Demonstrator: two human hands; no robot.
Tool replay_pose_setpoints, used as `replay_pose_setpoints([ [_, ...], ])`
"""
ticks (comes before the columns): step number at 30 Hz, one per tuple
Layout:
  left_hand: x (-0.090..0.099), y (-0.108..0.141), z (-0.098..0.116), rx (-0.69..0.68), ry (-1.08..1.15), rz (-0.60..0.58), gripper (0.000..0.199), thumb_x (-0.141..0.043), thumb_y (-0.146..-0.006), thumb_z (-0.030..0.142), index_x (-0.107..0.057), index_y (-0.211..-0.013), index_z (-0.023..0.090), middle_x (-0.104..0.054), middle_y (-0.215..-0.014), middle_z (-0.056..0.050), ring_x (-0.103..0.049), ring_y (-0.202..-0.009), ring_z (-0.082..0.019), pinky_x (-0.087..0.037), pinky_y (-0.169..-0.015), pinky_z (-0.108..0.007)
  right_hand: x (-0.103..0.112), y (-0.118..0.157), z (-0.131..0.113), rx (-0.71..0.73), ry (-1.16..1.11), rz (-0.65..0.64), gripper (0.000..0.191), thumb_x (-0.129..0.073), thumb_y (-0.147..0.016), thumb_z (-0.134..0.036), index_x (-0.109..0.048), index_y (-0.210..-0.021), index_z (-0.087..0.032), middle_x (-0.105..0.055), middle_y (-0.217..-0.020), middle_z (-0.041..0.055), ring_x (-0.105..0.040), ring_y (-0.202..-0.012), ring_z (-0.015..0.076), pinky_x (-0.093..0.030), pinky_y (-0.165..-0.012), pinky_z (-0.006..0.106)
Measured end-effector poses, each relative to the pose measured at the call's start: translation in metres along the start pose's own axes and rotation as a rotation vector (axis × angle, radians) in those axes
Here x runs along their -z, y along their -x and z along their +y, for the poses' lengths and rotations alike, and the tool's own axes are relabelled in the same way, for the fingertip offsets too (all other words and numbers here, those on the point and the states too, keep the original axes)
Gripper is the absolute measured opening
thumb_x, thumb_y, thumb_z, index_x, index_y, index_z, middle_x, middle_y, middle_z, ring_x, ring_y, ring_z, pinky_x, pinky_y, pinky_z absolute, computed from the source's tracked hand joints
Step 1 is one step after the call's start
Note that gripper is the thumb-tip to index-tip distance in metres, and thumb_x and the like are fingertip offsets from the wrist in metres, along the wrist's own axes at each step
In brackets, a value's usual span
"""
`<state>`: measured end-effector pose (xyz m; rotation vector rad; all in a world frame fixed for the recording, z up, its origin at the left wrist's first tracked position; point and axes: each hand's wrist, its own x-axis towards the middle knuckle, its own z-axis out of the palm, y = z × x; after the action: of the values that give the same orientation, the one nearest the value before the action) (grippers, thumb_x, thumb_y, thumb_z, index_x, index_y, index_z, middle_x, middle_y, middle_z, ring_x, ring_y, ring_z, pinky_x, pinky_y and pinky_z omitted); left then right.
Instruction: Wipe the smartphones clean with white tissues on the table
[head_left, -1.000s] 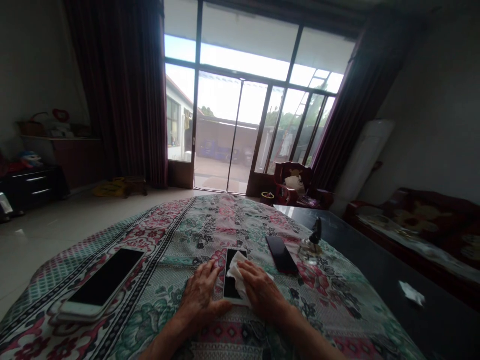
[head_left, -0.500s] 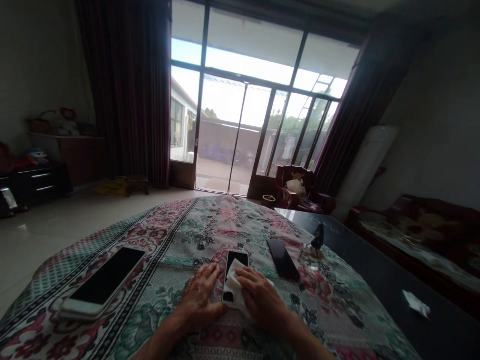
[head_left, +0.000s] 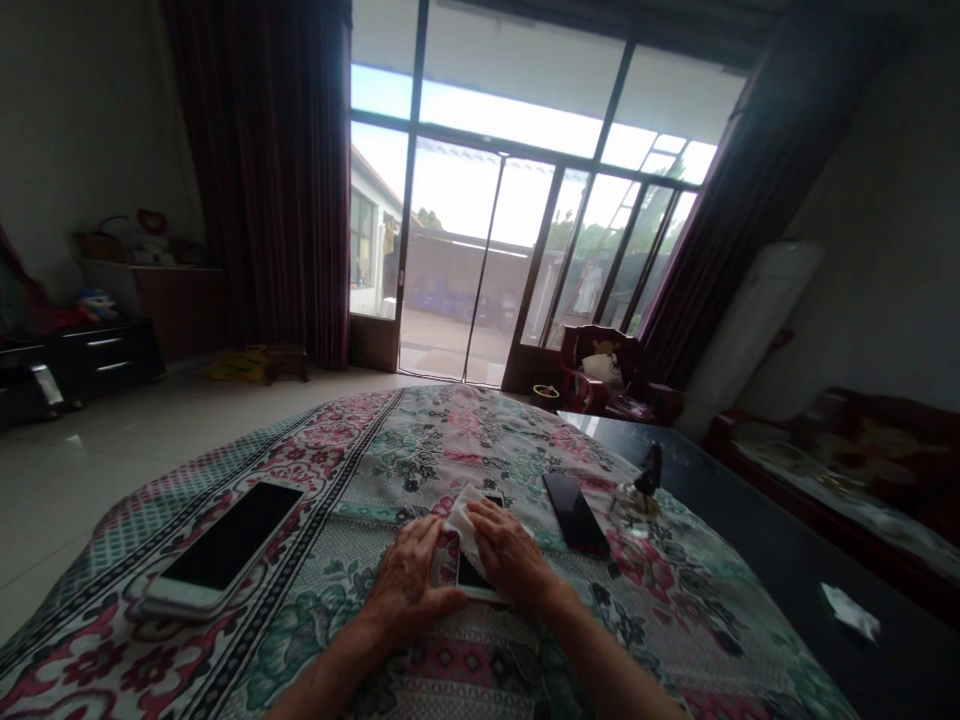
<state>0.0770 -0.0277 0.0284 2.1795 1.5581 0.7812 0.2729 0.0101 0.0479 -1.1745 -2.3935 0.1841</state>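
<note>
A small white-edged smartphone (head_left: 471, 577) with a dark screen lies face up on the floral tablecloth (head_left: 337, 560), partly covered by my hands. My left hand (head_left: 409, 570) holds it steady, fingers along its left edge and thumb at its near end. Pressed onto the screen under my right hand (head_left: 514, 555) is a crumpled white tissue (head_left: 463, 515), held beneath the bent fingers. To the left rests a larger white smartphone (head_left: 234, 540), seemingly on top of another flat thing. A dark phone (head_left: 574, 512) lies right of my right hand.
A small clear bottle with a black top (head_left: 649, 480) stands at the right of the cloth. Beyond it a black tabletop (head_left: 739, 515) carries another crumpled white tissue (head_left: 851, 612). Wooden seats (head_left: 600, 360) and glass doors (head_left: 465, 280) are farther off.
My right hand has slid the tissue toward the far end of the small smartphone, baring more of the screen's near part. My left hand stays at its edge. The view has shifted slightly.
</note>
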Motion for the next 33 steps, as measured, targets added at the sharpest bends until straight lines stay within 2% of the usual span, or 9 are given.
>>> replay_pose_setpoints([
  [4,-0.004,-0.001,-0.003,0.012,-0.018,0.019,0.085,-0.070,-0.063,0.043,-0.045,-0.137,0.010,-0.045,-0.145,-0.017,-0.037,-0.136,-0.031,-0.029,-0.114,-0.042,0.009,0.028,-0.020,0.054,-0.028,-0.047,0.038,-0.040,-0.092,-0.019,-0.057,-0.126,-0.022,-0.052,-0.138,0.0057,-0.041,-0.132,0.0218,-0.033,-0.112,0.041],
  [7,-0.006,-0.001,-0.004,-0.002,-0.039,0.033,0.083,-0.066,-0.065,0.043,-0.044,-0.138,0.010,-0.045,-0.145,-0.016,-0.037,-0.136,-0.030,-0.028,-0.115,-0.042,0.015,0.045,-0.034,0.083,-0.049,-0.061,0.037,-0.040,-0.092,-0.019,-0.057,-0.125,-0.023,-0.054,-0.137,0.0046,-0.042,-0.132,0.0214,-0.034,-0.111,0.040],
  [11,-0.006,-0.001,-0.003,-0.003,-0.053,0.026,0.082,-0.063,-0.066,0.045,-0.044,-0.138,0.009,-0.045,-0.144,-0.016,-0.037,-0.136,-0.031,-0.029,-0.114,-0.042,0.019,0.054,-0.040,0.106,-0.075,-0.090,0.039,-0.038,-0.093,-0.018,-0.056,-0.127,-0.027,-0.053,-0.137,0.0025,-0.042,-0.132,0.0202,-0.034,-0.111,0.038],
  [14,-0.003,-0.001,0.001,0.014,-0.055,0.008,0.083,-0.062,-0.066,0.042,-0.043,-0.139,0.009,-0.044,-0.145,-0.015,-0.036,-0.136,-0.030,-0.029,-0.114,-0.041,0.018,0.045,-0.034,0.098,-0.064,-0.087,0.037,-0.038,-0.093,-0.020,-0.058,-0.123,-0.025,-0.054,-0.136,0.0038,-0.044,-0.130,0.0216,-0.034,-0.111,0.040],
  [18,-0.002,0.001,0.004,0.042,-0.059,-0.005,0.084,-0.061,-0.068,0.043,-0.040,-0.140,0.006,-0.041,-0.147,-0.016,-0.034,-0.138,-0.030,-0.027,-0.115,-0.041,0.012,0.020,-0.017,0.051,-0.026,-0.077,0.037,-0.038,-0.093,-0.022,-0.058,-0.124,-0.023,-0.054,-0.136,0.0054,-0.043,-0.131,0.0237,-0.034,-0.110,0.043],
  [26,-0.003,-0.001,0.001,0.021,-0.037,0.024,0.082,-0.064,-0.070,0.045,-0.041,-0.140,0.008,-0.044,-0.145,-0.016,-0.036,-0.136,-0.030,-0.029,-0.114,-0.041,-0.001,-0.021,0.020,-0.024,0.022,-0.028,0.039,-0.039,-0.091,-0.019,-0.058,-0.124,-0.019,-0.053,-0.137,0.0076,-0.042,-0.131,0.0217,-0.031,-0.112,0.041],
  [29,0.000,-0.002,0.003,0.017,-0.019,0.046,0.076,-0.066,-0.070,0.044,-0.048,-0.136,0.010,-0.048,-0.142,-0.016,-0.040,-0.133,-0.030,-0.031,-0.113,-0.041,-0.004,-0.028,0.029,-0.071,0.044,-0.023,0.041,-0.039,-0.090,-0.018,-0.056,-0.127,-0.014,-0.050,-0.139,0.0111,-0.041,-0.132,0.0214,-0.029,-0.113,0.041],
  [33,0.004,-0.002,0.006,-0.007,0.013,0.059,0.051,-0.072,-0.068,0.038,-0.067,-0.116,0.023,-0.055,-0.136,-0.010,-0.046,-0.127,-0.030,-0.037,-0.109,-0.042,-0.007,-0.024,0.031,-0.112,0.057,-0.013,0.043,-0.036,-0.092,-0.020,-0.053,-0.131,-0.012,-0.046,-0.142,0.0130,-0.036,-0.135,0.0219,-0.027,-0.114,0.042],
])
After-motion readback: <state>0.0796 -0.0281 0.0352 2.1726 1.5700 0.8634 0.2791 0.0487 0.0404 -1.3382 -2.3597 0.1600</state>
